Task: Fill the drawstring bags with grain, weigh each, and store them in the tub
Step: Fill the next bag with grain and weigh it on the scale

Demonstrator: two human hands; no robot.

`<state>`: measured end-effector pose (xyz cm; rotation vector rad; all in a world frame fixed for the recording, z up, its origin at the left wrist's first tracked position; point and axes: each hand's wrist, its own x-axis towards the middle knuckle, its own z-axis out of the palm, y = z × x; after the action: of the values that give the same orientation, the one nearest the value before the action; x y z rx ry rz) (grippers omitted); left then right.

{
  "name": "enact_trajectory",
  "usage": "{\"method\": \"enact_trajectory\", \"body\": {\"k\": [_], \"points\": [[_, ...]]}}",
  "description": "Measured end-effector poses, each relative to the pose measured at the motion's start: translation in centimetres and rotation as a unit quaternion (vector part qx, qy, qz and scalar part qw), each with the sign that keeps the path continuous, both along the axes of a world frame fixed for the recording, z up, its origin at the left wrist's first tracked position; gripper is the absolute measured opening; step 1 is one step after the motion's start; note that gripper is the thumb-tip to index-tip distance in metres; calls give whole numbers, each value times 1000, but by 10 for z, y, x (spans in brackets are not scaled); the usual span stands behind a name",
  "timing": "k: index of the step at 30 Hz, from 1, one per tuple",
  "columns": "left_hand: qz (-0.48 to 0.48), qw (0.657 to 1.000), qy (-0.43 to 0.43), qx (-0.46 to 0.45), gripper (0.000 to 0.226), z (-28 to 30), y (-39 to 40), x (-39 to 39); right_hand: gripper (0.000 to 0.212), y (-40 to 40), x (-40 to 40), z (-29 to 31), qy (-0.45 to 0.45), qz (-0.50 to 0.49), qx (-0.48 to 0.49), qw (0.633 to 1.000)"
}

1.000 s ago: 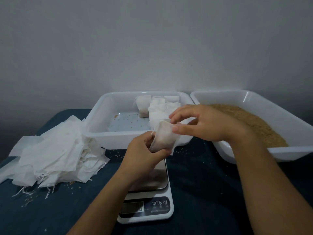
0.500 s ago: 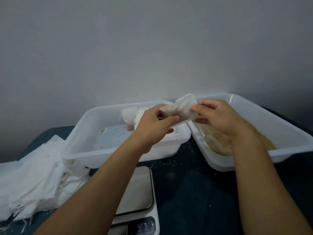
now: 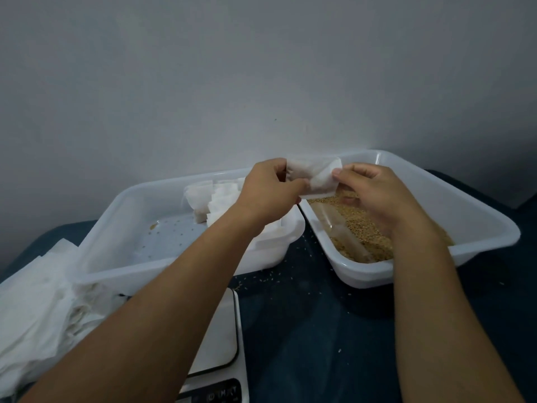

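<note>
Both hands pinch 1 white drawstring bag [image 3: 315, 177] above the near-left corner of the grain tray [image 3: 479, 216]: the left hand [image 3: 268, 193] grips its left end, the right hand [image 3: 374, 196] its right edge. Left of the grain tray sits the tub [image 3: 116, 225] with filled bags [image 3: 215, 199].

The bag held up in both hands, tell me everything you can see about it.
The bag is small, white and thin, like soft translucent fabric or paper, creased and limp. It is held in the air over the near corner of the grain tub. The left hand grips its left end, the right hand pinches its right edge. Whether it holds grain cannot be seen.
</note>
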<state>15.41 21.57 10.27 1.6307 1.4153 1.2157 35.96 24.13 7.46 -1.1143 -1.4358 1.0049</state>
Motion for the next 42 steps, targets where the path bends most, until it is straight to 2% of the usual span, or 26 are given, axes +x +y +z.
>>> {"method": "enact_trajectory", "body": {"k": [9,16,21,25,27,30,35,37,39,42], "points": [[-7,998,-61,-12,18,-12,-9,-1,12,-7,-5,6,-32,-1,43,999],[-21,992,-121,-28,31,-30,-31,-5,14,-18,-17,19,-82,28,150,985],[-30,984,-176,-21,37,-38,-48,-9,13,-30,-25,30,-124,60,178,974],[-80,988,-129,-40,52,-47,-62,-16,11,-45,-34,41,-167,122,196,958],[-106,985,-124,-46,47,-53,-68,-19,10,-52,-40,46,-197,146,217,945],[-88,987,-135,-25,36,-59,-75,-23,10,-58,-45,49,-216,165,234,933],[-23,991,-135,13,37,-66,-74,-25,27,-50,-49,40,-210,187,190,941],[-20,992,-124,10,38,-68,-73,-27,23,-45,-51,34,-209,185,182,943],[-17,993,-115,1,42,-68,-71,-30,6,-39,-50,30,-189,162,183,951],[-26,989,-144,-22,45,-64,-70,-34,9,-32,-44,25,-162,110,177,965]]}}
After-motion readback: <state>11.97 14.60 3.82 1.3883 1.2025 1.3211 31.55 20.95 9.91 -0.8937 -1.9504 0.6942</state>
